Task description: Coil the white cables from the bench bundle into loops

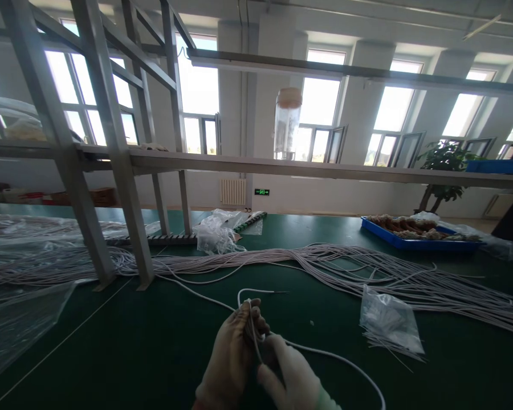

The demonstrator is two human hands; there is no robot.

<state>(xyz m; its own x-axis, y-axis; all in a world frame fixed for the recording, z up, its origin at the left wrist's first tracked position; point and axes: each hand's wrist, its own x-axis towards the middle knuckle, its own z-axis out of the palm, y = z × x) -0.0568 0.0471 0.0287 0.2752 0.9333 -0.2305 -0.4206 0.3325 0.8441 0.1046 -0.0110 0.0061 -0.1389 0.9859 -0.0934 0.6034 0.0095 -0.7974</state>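
Observation:
My left hand (235, 347), in a pale glove with the fingertips showing, is closed around a small looped part of a white cable (337, 357). One end of this cable curves up over the fingers and points right, with a thin dark tip. Just to the right, my gloved right hand (288, 373) is closed at the lower part of the loops, its fingers partly hidden and a little blurred. From between the hands the cable runs right and bends down toward the bottom edge. Another stretch leads up left toward the long cable bundle (256, 257).
A clear bag (391, 319) and thin strips lie on the green table (162, 347) at right. Behind stand a blue tray (419, 244) and crumpled plastic (218, 230). Metal posts (123, 171) rise at left. A clear bottle (287, 122) stands on the shelf (325, 169).

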